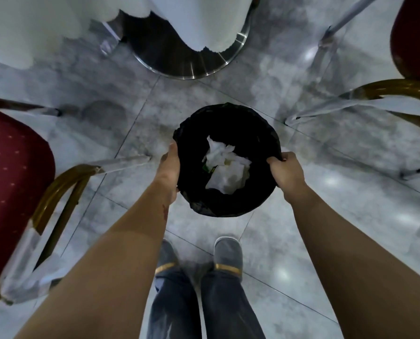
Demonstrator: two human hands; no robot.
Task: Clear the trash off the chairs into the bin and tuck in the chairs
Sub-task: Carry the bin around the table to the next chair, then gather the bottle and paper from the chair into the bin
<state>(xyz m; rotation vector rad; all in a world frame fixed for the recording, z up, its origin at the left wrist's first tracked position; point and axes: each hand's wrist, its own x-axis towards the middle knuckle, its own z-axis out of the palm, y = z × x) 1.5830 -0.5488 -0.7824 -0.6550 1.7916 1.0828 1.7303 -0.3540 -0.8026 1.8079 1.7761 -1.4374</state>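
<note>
A round bin point(240, 123) lined with a black bag is on or just above the grey tiled floor in front of me. Crumpled white paper trash point(226, 165) and a bit of green lie inside it. My left hand point(169, 167) grips the bin's left rim. My right hand point(286, 171) grips its right rim, pinching the bag's edge. A red-cushioned chair point(11, 177) with a gold frame stands at my left. A second red chair point(411, 42) stands at the upper right. I see no trash on the visible parts of either seat.
A table with a round chrome base point(191, 69) and a hanging white cloth point(33, 23) stands straight ahead. Chair legs point(326, 113) reach into the floor on both sides. My feet point(228, 255) in grey slippers stand just behind the bin.
</note>
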